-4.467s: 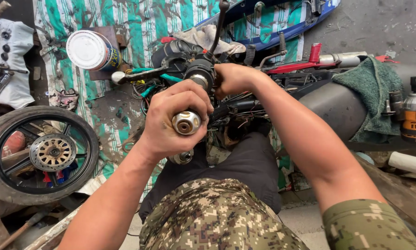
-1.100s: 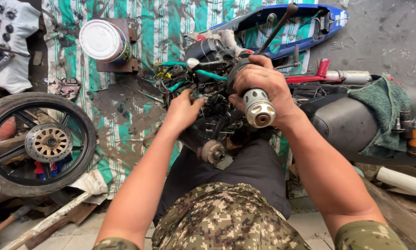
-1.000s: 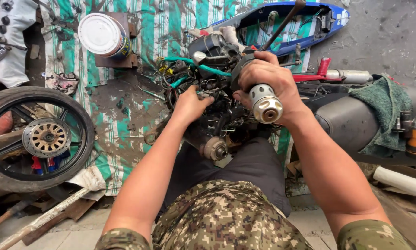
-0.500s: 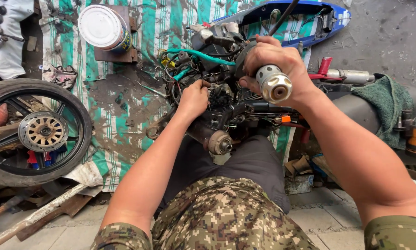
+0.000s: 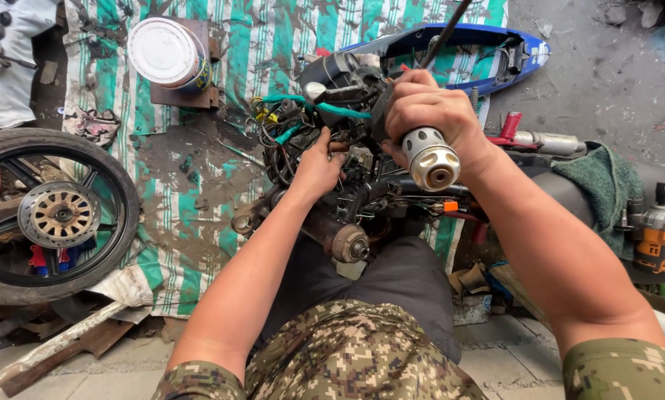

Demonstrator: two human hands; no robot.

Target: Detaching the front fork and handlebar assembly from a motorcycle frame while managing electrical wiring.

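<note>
I look straight down at a stripped motorcycle front end (image 5: 347,178) with exposed wires and green cables. My right hand (image 5: 429,111) is closed around the right handlebar grip (image 5: 430,157), whose silver end cap faces me. My left hand (image 5: 319,164) reaches into the wiring and metal parts just below the handlebar centre, its fingertips hidden among them. The other handlebar end (image 5: 349,243) with a round cap juts toward me, with no hand on it. A dark seat (image 5: 377,281) lies under my camouflage-clad legs.
A loose wheel with a brake disc (image 5: 47,215) lies at the left. A white-lidded can (image 5: 171,53) stands on the striped green tarp (image 5: 199,170). A blue body panel (image 5: 488,52) lies behind the bike. At the right sit a green rag (image 5: 599,185) and an orange power tool (image 5: 662,230).
Earlier my left hand held the near handlebar end; it has let go and moved into the wiring. My right hand has taken the right grip and raised it to the right.
</note>
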